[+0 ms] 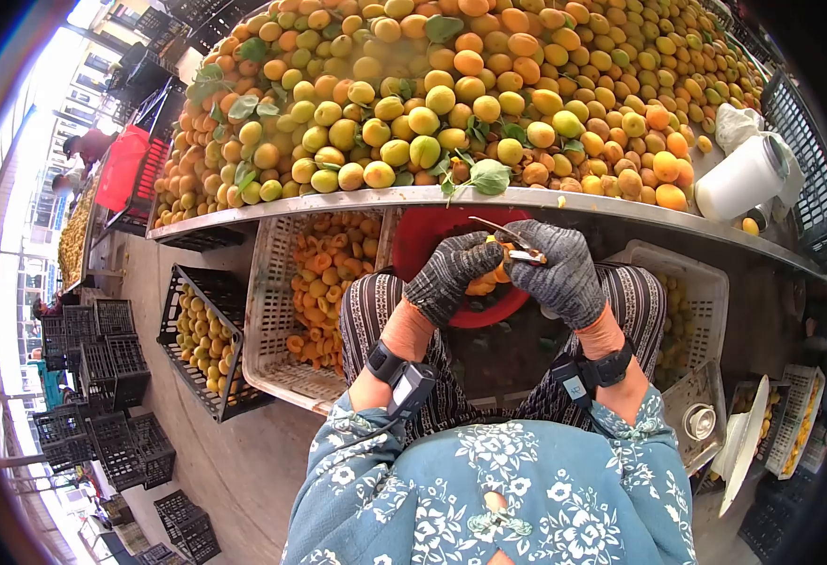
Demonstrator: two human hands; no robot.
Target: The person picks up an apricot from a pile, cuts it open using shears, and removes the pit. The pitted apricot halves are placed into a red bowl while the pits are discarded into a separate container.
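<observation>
Both my hands wear grey knit gloves and meet over a red basin (415,247) between my knees. My left hand (451,278) is closed on an orange-yellow apricot (485,282), partly hidden by the fingers. My right hand (561,273) is closed around a small knife (498,227), its thin blade pointing up and left above the fruit. The fingertips of the two hands nearly touch at the apricot. Just beyond them, a large heap of apricots (423,121), with some green leaves, lies on a metal-edged table (338,203).
At left, a white crate (255,315) holds apricot halves, beside a black crate (227,400) of whole apricots. Another white crate (710,282) stands by my right knee. A white jug (738,179) lies on the table's right end. Stacked black crates (121,443) stand farther left.
</observation>
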